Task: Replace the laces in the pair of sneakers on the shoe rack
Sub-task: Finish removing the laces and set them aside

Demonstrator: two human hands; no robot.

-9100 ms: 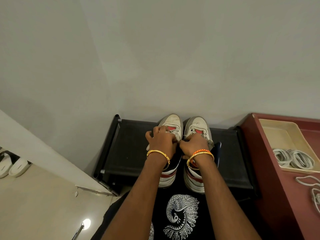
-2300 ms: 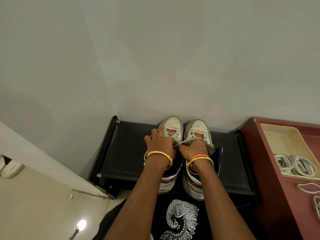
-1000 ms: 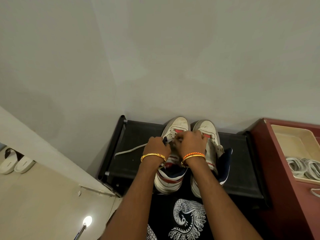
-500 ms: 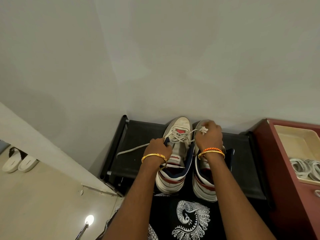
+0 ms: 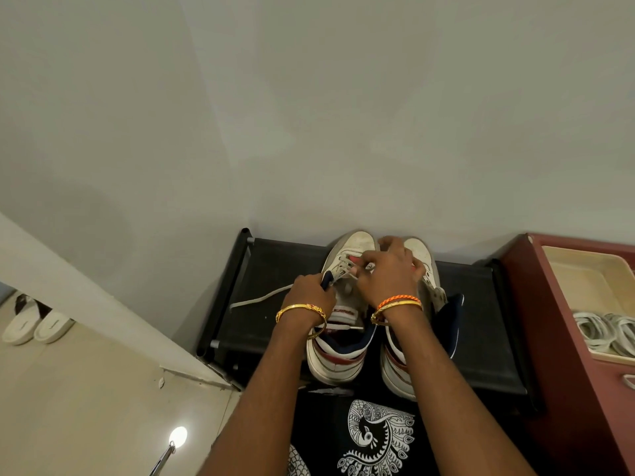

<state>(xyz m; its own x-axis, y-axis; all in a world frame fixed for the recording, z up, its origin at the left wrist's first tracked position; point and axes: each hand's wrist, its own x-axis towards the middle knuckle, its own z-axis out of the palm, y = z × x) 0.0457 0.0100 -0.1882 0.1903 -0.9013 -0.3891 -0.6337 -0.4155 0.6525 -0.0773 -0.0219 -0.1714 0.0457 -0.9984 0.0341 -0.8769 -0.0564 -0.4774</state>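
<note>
Head view: 2 white sneakers stand side by side on the black shoe rack (image 5: 275, 324), toes toward the wall. The left hand (image 5: 311, 292) curls its fingers round the navy collar edge of the left sneaker (image 5: 340, 352), gripping it. The right hand (image 5: 388, 273) reaches across over the laced part of that sneaker, its fingers bent and pinching the lace (image 5: 343, 266) near the eyelets. A loose end of lace trails left across the rack top. The right sneaker (image 5: 424, 269) sits just beside, partly hidden under the right wrist. To the right, a red cabinet (image 5: 563, 372) carries a cream tray (image 5: 584, 269) holding coiled white laces (image 5: 604, 333)
</note>
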